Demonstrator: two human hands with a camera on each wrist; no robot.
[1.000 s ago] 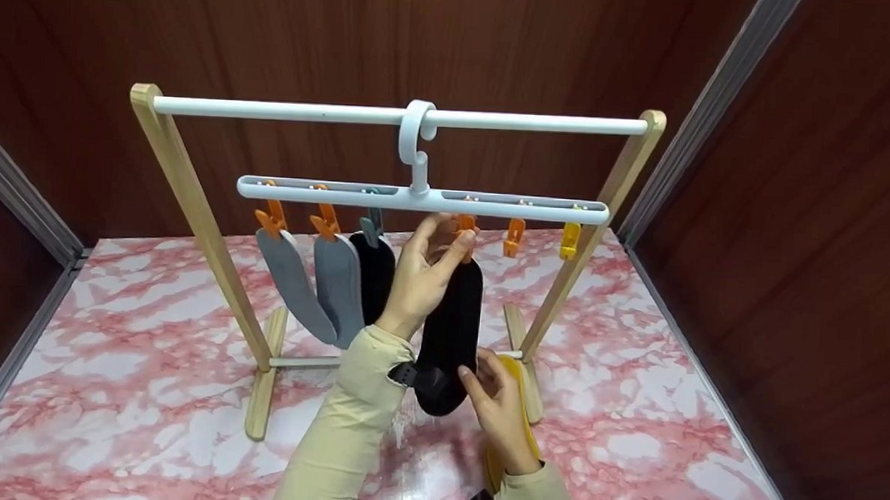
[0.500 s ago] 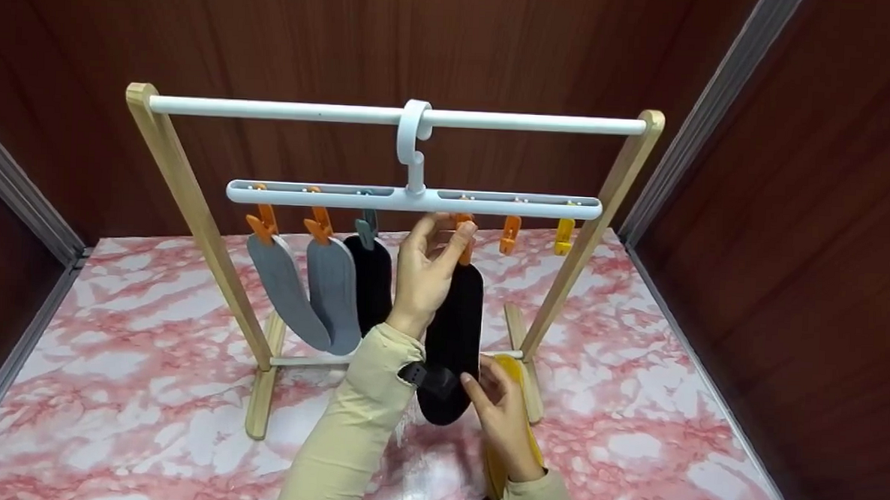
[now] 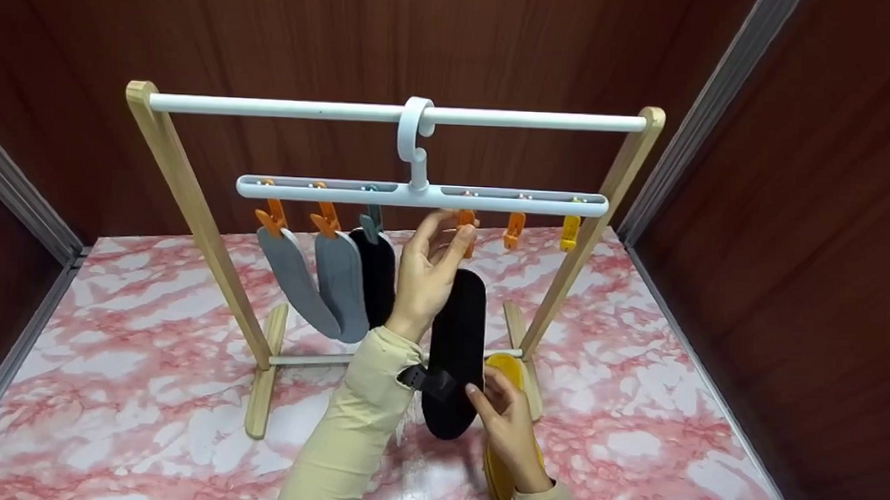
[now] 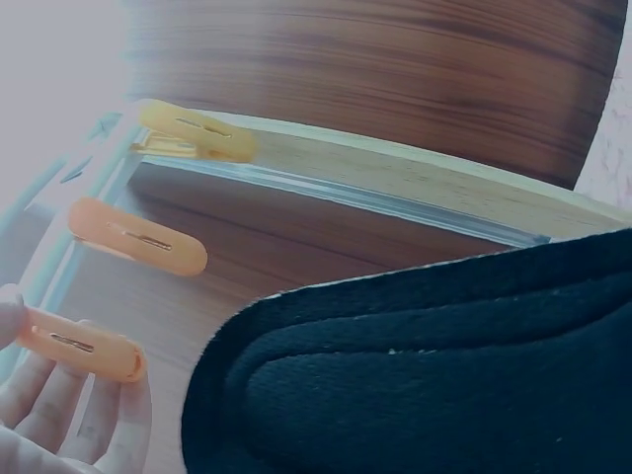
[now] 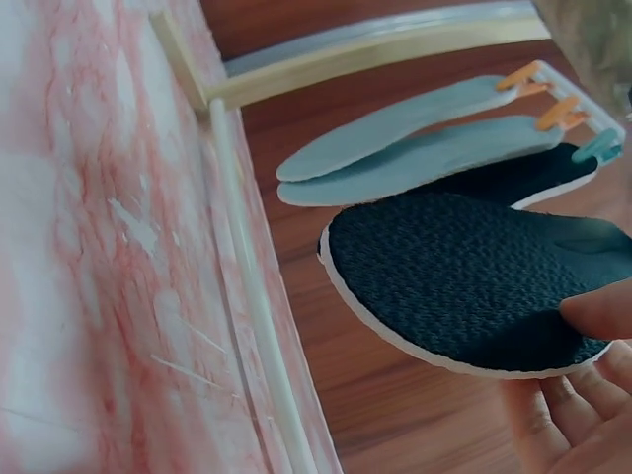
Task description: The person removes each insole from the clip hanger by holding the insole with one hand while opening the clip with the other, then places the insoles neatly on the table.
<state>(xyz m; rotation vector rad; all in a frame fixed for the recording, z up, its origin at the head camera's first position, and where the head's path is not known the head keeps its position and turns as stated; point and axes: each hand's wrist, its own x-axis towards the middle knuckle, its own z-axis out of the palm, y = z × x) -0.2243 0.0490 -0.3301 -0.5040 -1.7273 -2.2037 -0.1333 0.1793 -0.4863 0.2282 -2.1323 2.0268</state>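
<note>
My left hand [image 3: 422,286] pinches an orange clothespin [image 4: 84,346] that hangs from the white clip hanger [image 3: 327,193]. Just below it is a black insole [image 3: 461,318], its top end apart from the clothespin in the left wrist view. My right hand [image 3: 511,426] holds this insole near its lower end, thumb on the front face and fingers behind. Two grey insoles [image 3: 337,283] hang from orange clips at the left, and another black insole [image 3: 376,277] hangs from a dark green clip, partly hidden by my left hand.
The hanger hooks over the white bar of a wooden rack [image 3: 184,208]. An orange clip [image 3: 514,230] and a yellow clip [image 3: 570,234] hang at the right, holding nothing. Yellow insoles [image 3: 497,470] lie on the pink marbled table [image 3: 632,446], partly under my right hand.
The black insole has come down out of the orange clothespin, and my right hand has moved slightly down with it. My left hand stays at the clothespin. The hanger has swayed a little.
</note>
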